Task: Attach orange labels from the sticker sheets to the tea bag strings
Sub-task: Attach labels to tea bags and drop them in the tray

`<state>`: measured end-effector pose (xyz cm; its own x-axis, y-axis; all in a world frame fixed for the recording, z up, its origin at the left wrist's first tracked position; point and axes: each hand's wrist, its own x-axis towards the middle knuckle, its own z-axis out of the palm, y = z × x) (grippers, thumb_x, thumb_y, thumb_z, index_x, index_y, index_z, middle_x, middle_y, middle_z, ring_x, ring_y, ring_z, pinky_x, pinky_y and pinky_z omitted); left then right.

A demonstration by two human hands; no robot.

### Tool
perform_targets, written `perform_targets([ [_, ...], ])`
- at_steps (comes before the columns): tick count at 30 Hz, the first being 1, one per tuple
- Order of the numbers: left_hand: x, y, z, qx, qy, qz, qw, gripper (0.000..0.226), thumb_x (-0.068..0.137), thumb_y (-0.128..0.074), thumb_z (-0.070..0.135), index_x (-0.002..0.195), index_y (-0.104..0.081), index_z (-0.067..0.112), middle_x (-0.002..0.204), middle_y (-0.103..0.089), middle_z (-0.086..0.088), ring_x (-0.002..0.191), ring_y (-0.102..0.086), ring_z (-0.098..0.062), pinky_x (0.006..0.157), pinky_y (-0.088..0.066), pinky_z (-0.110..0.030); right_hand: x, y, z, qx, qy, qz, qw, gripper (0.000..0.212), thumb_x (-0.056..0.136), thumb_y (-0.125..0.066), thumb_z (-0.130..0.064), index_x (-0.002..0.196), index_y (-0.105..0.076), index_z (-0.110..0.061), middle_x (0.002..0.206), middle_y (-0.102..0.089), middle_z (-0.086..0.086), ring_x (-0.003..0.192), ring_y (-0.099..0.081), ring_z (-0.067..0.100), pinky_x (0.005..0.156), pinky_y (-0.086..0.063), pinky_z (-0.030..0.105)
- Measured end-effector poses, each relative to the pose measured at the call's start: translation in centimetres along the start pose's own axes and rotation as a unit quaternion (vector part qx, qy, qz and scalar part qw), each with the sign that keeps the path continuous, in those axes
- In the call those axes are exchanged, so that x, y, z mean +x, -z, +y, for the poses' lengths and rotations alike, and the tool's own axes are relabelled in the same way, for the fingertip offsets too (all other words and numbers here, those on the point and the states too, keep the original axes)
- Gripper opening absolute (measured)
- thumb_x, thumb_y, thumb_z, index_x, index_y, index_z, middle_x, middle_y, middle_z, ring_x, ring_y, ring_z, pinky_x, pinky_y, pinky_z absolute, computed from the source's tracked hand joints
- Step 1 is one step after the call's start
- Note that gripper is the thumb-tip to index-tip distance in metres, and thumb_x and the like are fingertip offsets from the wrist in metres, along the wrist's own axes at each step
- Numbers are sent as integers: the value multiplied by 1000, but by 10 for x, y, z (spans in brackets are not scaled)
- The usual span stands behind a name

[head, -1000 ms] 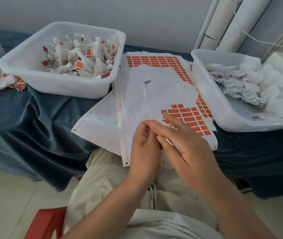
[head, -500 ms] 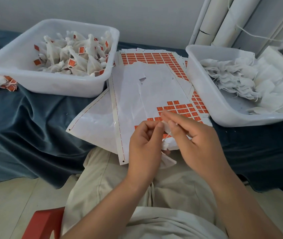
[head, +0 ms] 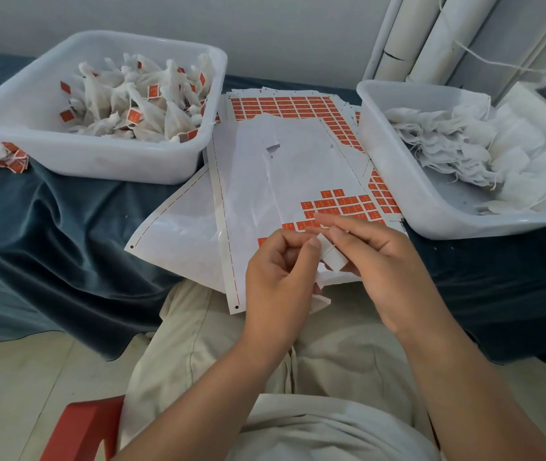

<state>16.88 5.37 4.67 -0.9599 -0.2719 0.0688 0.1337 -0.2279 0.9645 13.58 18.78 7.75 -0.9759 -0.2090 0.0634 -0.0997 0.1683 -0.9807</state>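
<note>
My left hand (head: 281,277) and my right hand (head: 378,264) meet over the near edge of the sticker sheet (head: 251,207). Between them is a small white label (head: 333,256), its back facing me, with a thin tea bag string (head: 331,250) across it. My left thumb and fingers pinch the label's left end. My right hand pinches the string and label from the right. A white tea bag (head: 320,299) hangs below my left hand, mostly hidden. Orange labels (head: 341,202) remain on the sheet just beyond my fingers.
A white tub (head: 98,161) at the back left holds several labelled tea bags. A white tub (head: 408,181) at the right holds unlabelled bags. More sticker sheets (head: 285,104) lie between them on the dark blue cloth (head: 49,211). A red stool corner (head: 78,427) shows below.
My hands have parted a little, and the white label with the string across it now shows between them. The view has shifted slightly.
</note>
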Motion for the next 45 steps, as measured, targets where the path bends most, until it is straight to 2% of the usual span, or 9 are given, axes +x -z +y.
perform_targets([
  [10, 8, 7, 8, -24, 9, -11, 1000, 34, 111, -47, 27, 97, -78, 26, 77, -72, -4, 61, -62, -12, 51, -50, -20, -1, -6, 0, 32, 9, 12, 999, 33, 108, -55, -19, 119, -77, -42, 121, -76, -18, 118, -68, 1, 97, -52, 25],
  [16, 14, 10, 6, -46, 58, -42, 996, 9, 93, -73, 34, 101, -77, 30, 64, -65, -1, 51, -56, -13, 54, -48, -19, -1, -11, 2, 51, 43, 27, 997, 33, 107, -55, -20, 122, -75, -41, 124, -75, -16, 122, -67, 3, 100, -53, 20],
  [21, 18, 14, 4, -55, 77, -61, 994, 25, 81, -83, 37, 103, -75, 30, 70, -73, -3, 55, -59, -11, 56, -51, -20, 3, -8, 5, 123, 6, -4, 992, 32, 104, -54, -25, 122, -77, -38, 127, -76, -7, 128, -65, 8, 106, -48, 33],
  [27, 20, 17, 7, -36, 86, -80, 992, 32, 73, -87, 45, 100, -74, 33, 81, -78, -12, 62, -63, -14, 59, -52, -20, 6, -4, 8, 220, -17, -43, 974, 32, 105, -54, -21, 125, -77, -31, 132, -73, 0, 130, -65, 15, 97, -54, 21],
  [32, 17, 18, 9, -3, 62, -92, 994, 34, 78, -87, 41, 105, -69, 33, 85, -81, -6, 66, -68, -10, 61, -53, -18, 5, -5, 8, 204, -9, -40, 978, 30, 104, -58, -26, 128, -75, -34, 134, -73, -1, 131, -64, 16, 99, -52, 20],
  [35, 14, 16, 9, 2, 44, -65, 997, 32, 80, -87, 40, 105, -67, 38, 86, -81, -4, 66, -70, -11, 57, -54, -23, 5, -8, 2, 168, -27, -44, 984, 32, 100, -59, -50, 130, -70, -45, 134, -72, -5, 128, -67, 16, 100, -54, 24],
  [38, 13, 17, 7, -10, 25, -22, 999, 30, 81, -86, 40, 103, -67, 44, 84, -80, -5, 70, -75, -21, 57, -56, -24, 3, -12, -2, 39, -64, -55, 996, 42, 88, -64, -71, 117, -72, -41, 116, -78, -7, 107, -75, 11, 82, -62, 24],
  [41, 15, 20, 5, -18, 16, -8, 1000, 24, 87, -83, 35, 107, -71, 41, 83, -79, -6, 72, -76, -16, 65, -58, -21, -1, -12, -1, -52, 1, -51, 997, 25, 103, -60, -53, 99, -76, -32, 93, -80, -5, 84, -78, 12, 65, -58, 18],
  [45, 20, 18, 6, -23, 52, -32, 998, 11, 97, -72, 37, 106, -78, 34, 85, -78, -3, 69, -69, -11, 67, -55, -19, -1, -9, 2, -100, 60, -31, 993, 28, 108, -54, -38, 87, -71, -32, 81, -75, -5, 69, -69, 9, 64, -48, 11],
])
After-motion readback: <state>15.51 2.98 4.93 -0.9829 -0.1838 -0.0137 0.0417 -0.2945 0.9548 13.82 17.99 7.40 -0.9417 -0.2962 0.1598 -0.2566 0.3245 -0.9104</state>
